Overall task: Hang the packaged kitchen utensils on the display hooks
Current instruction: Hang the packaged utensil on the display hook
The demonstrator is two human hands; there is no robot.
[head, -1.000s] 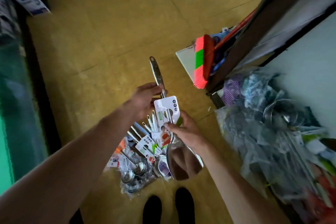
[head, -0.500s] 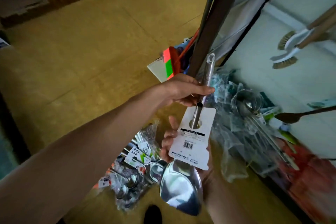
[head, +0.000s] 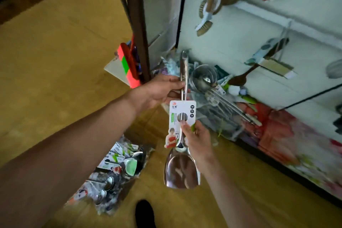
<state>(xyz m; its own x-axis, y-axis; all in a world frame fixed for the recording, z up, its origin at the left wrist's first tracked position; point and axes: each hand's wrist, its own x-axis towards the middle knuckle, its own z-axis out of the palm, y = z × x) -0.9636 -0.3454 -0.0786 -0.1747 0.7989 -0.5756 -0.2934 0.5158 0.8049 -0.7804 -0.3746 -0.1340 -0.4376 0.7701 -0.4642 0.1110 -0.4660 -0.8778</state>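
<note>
I hold a steel spatula (head: pixel 182 170) upright in front of me, blade down, with a white printed card (head: pixel 180 116) around its handle. My left hand (head: pixel 161 92) pinches the handle just above the card. My right hand (head: pixel 198 139) grips the card's lower part and the shaft, thumb by the card's round hole. A pile of packaged ladles and spoons (head: pixel 114 170) lies on the floor at lower left. A white display panel (head: pixel 240 42) with thin wire hooks (head: pixel 311 96) stands on the right.
Brushes (head: pixel 205 22) and a wooden spoon (head: pixel 240 78) hang on the panel. A heap of bagged utensils (head: pixel 218 102) lies along its base. A dark post (head: pixel 137 24) and a pink-green broom (head: pixel 127 65) stand at centre. My shoe (head: pixel 145 213) is on the yellow floor.
My view has swung up and right toward the display panel. The spatula has turned so the card's printed front faces me, and both hands have risen slightly with it.
</note>
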